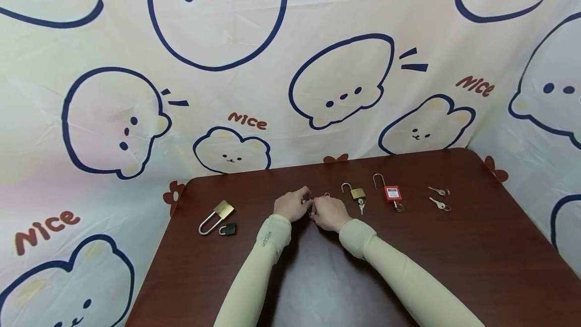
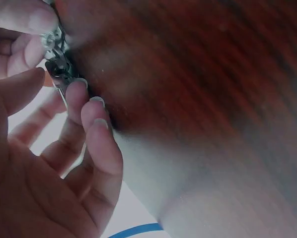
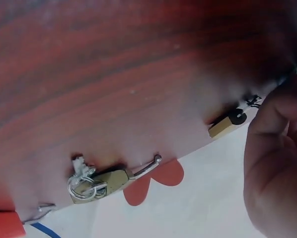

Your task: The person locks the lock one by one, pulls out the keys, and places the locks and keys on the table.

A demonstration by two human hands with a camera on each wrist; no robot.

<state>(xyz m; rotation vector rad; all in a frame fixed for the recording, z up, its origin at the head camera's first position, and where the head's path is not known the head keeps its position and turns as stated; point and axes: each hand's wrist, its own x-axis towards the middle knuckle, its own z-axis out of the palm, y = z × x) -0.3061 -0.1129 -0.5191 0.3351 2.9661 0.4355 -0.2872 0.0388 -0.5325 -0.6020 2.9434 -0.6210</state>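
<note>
Both hands meet at the middle of the dark wooden table (image 1: 317,276). My left hand (image 1: 292,205) and right hand (image 1: 331,213) pinch a small silvery padlock (image 1: 311,208) between them. In the left wrist view the left fingertips (image 2: 81,94) hold the small padlock's dark body (image 2: 58,70), and its thin shackle runs down behind them. Fingers of the right hand (image 2: 24,29) pinch the coiled key ring (image 2: 51,38) at its top. The right wrist view shows only the back of my right hand (image 3: 277,163).
A long-shackle brass padlock (image 1: 217,216) and a small dark lock (image 1: 228,229) lie at the left. To the right lie a brass padlock with a key (image 1: 356,194) (image 3: 101,181), a red padlock (image 1: 392,194) and two loose keys (image 1: 439,197). A printed cloth (image 1: 254,64) hangs behind.
</note>
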